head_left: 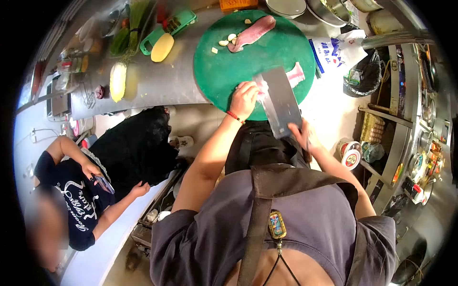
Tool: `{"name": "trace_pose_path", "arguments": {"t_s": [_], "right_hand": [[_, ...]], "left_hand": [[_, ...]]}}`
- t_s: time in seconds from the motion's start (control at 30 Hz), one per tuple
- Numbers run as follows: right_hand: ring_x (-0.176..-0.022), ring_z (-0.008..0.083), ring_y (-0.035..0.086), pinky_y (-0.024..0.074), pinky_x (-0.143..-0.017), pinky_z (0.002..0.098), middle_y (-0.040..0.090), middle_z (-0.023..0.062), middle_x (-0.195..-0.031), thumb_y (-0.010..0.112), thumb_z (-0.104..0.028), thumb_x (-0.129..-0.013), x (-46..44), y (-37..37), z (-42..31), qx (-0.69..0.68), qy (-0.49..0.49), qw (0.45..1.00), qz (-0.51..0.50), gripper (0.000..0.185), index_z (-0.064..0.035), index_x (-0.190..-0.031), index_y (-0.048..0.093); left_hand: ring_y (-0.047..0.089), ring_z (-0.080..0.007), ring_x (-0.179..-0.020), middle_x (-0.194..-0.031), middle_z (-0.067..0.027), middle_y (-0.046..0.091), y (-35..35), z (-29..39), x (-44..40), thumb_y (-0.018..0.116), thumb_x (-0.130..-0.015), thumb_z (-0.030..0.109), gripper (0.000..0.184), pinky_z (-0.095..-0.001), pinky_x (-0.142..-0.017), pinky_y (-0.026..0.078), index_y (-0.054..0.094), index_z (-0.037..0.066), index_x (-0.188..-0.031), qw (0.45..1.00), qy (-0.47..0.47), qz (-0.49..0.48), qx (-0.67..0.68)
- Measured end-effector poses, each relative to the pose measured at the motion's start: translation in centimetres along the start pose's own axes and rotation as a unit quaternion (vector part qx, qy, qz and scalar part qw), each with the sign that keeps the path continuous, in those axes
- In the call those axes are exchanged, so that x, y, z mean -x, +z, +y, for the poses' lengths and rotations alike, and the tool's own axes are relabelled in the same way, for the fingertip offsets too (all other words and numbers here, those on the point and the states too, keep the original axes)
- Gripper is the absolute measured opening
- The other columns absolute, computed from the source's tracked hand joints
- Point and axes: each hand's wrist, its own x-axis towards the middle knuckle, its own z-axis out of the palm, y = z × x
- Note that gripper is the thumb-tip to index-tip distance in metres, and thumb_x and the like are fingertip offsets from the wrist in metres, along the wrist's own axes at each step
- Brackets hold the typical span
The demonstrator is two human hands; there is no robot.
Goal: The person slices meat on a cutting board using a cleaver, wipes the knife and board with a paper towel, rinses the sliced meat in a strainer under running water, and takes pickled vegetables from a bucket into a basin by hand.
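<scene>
Right hand (302, 135) gripped cleaver (282, 106) by its end, just past 5 o'clock rim of green board (214, 71). Left hand (244, 98), fingers curled, sat at 7 o'clock against pink meat (261, 89) beside cleaver; could not tell through blur if it gripped. Meat strip (296, 75) lay at 3 o'clock, larger meat piece (255, 32) at 12, garlic cloves (232, 37) at 11.

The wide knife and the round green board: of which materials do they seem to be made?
The wide knife: probably steel; its flat blade looks smooth, dull grey.

The round green board: likely plastic, fairly matte; the colour is even and no wood grain shows, though the picture cannot confirm it.
</scene>
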Motion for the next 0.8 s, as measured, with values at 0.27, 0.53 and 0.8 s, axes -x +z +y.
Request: {"name": "trace_pose_path", "arguments": {"t_s": [0.27, 0.53, 0.8], "right_hand": [[-0.072, 0.0198, 0.067, 0.0513, -0.064, 0.0315, 0.069, 0.0169, -0.080, 0.064, -0.030, -0.086, 3.3, -6.2, -0.5, -0.060, 0.195, 0.977, -0.066, 0.045, 0.0081, -0.108, 0.051], [-0.079, 0.0274, 0.064, 0.0491, -0.073, 0.0375, 0.065, 0.0210, -0.086, 0.064, -0.034, -0.085, -1.5, -2.4, 1.5, -0.130, 0.200, 0.971, -0.003, 0.045, 0.0051, -0.106, 0.057], [-0.091, 0.0375, 0.062, 0.0473, -0.079, 0.0433, 0.061, 0.0324, -0.091, 0.058, -0.049, -0.085, -7.0, -4.4, -3.6, -0.089, 0.239, 0.965, -0.064, 0.061, 0.0093, -0.104, 0.056]], "left_hand": [[0.058, -0.0304, -0.082, -0.085, -0.0103, 0.062, -3.7, -2.8, -5.5, 0.064, -0.075, 0.007, 0.005, -0.0395, -0.075, 0.048, 0.064, 0.003, -0.078, 0.995, 0.017, 0.055, -0.077], [0.062, -0.0269, -0.083, -0.087, -0.0093, 0.065, 1.4, 1.4, -1.4, 0.067, -0.074, 0.005, 0.005, -0.0354, -0.075, 0.049, 0.064, 0.003, -0.078, 0.998, 0.024, -0.051, 0.037], [0.061, -0.0267, -0.082, -0.085, -0.0080, 0.065, 1.8, 1.0, -1.1, 0.067, -0.073, 0.005, 0.006, -0.0353, -0.074, 0.048, 0.063, 0.003, -0.077, 0.998, 0.010, -0.046, 0.039]]}}
